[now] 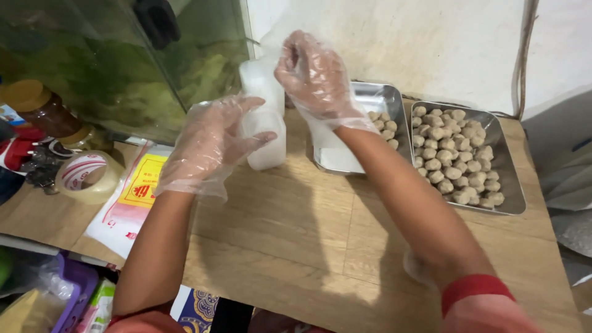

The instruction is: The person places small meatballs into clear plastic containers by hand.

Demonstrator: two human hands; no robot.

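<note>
Both my hands wear thin clear plastic gloves. My left hand [213, 145] rests against the side of a white plastic container [264, 117] standing on the wooden table, fingers spread. Above it, my right hand [314, 77] pinches the top of that container, fingers curled at its upper edge. Just right of the container lies a steel tray [336, 157] holding a few brown balls [385, 126] at its far side. A second steel tray [509, 185] further right is filled with several brown balls [456, 157].
A glass tank [123, 61] stands at the back left. A roll of tape [86, 176], a brown jar with a yellow lid [40, 108] and a plastic bag with a yellow label [132, 194] lie at the left. A purple basket [77, 293] sits below the table edge.
</note>
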